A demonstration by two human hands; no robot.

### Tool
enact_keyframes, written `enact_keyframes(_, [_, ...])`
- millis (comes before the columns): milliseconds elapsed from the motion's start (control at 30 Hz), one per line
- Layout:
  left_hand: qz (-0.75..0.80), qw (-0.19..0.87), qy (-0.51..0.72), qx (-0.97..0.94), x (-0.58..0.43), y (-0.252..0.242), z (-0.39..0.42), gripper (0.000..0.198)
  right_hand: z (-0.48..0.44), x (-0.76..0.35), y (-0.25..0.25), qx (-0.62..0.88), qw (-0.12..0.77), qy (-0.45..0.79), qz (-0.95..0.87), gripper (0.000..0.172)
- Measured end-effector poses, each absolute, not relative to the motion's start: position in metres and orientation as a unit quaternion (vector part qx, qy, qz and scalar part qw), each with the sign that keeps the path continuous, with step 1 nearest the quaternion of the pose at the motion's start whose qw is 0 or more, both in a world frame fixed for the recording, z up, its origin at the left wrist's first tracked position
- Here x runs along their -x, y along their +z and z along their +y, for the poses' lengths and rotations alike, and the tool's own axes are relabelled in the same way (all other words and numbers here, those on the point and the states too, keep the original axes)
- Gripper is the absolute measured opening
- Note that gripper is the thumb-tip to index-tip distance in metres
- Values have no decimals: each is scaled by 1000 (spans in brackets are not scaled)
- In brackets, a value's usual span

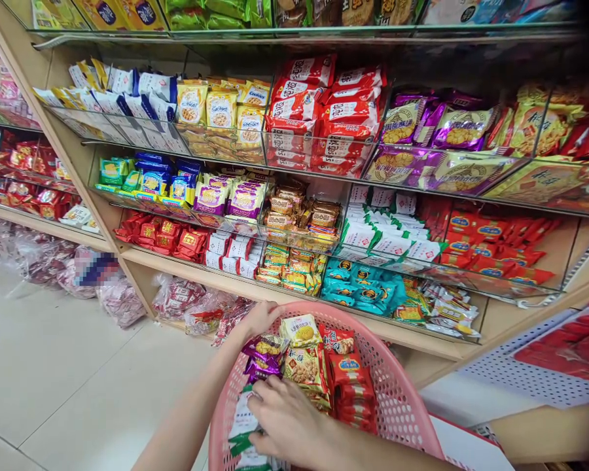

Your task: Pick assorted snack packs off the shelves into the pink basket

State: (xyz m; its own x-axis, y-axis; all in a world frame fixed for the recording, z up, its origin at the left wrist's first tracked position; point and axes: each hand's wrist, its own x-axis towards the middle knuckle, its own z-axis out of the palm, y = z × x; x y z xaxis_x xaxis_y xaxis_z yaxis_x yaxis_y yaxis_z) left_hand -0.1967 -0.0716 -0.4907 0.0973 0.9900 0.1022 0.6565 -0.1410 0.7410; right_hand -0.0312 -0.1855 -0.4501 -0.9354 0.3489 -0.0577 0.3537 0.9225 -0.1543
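Note:
A pink perforated plastic basket stands in front of me, tilted in view. My left hand is closed over its far left rim. Inside, my right hand has its fingers and thumb bent around white-and-green snack packets along the left wall. Purple biscuit packets lie just beyond those fingers. Yellow-and-red packets fill the middle, with a pale yellow biscuit packet behind them. Stacked red packets stand on the right. My right palm hides part of the contents.
Shelves with clear-fronted bins hold cookie packets, red packets and turquoise packets. Filled plastic bags rest under the lowest shelf. Tiled floor lies at left. A tan shape, unclear, enters at the right edge.

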Motion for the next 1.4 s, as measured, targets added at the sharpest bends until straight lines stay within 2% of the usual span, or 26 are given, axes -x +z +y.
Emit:
enact_keyframes(233, [605,267,302,-687,194,-484,-75,51,-175,31,-453,-91,-8,-99,991,27])
enact_keyframes(367, [599,271,307,-688,195,-482,-77,52,-181,26,-452,-105,-69,-161,979,32])
enact_keyframes(467, [600,273,308,-686,196,-483,-76,51,-193,10,-454,-175,-136,-259,940,27])
enact_keyframes(567, [602,279,310,-682,198,-486,-74,51,-205,-8,-468,-316,-169,-404,842,17])
enact_keyframes(667, [604,275,306,-683,198,-490,-72,50,-210,-13,-485,-441,-132,-563,686,14])
enact_keyframes(767, [604,270,303,-686,197,-490,-72,50,-209,0,-491,-496,-87,-654,564,20])
enact_keyframes(1067, [604,253,296,-696,197,-485,-75,52,-206,54,-459,-554,6,-662,504,14])
enact_keyframes(1233, [604,248,294,-698,198,-486,-75,53,-200,67,-463,-606,48,-614,503,18])
enact_keyframes(1400, [607,252,296,-693,198,-487,-75,51,-199,72,-458,-605,46,-600,522,29])
